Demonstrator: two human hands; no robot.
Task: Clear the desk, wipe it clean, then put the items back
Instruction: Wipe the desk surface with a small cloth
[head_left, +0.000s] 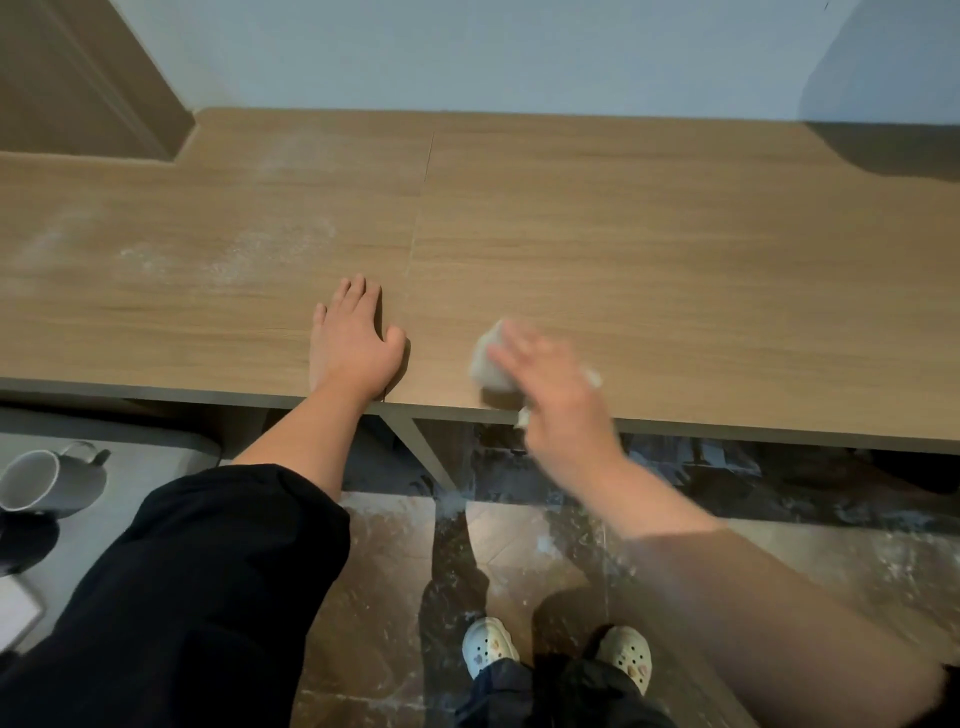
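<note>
As right hand (551, 385) presses blurred cloth (491, 365), desk (675, 249) lengthwise left-right.

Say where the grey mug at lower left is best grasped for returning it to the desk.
Probably by the handle of the mug, coming from the right: it juts out clear on that side, while a dark object crowds the mug's near side.

Cloth (491, 366) on desk (675, 249), mug (49, 480) lower left

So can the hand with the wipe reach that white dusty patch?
Probably yes: the right hand presses its wipe on the same desk as the dusty patch, though the left hand lies flat between them.
</note>
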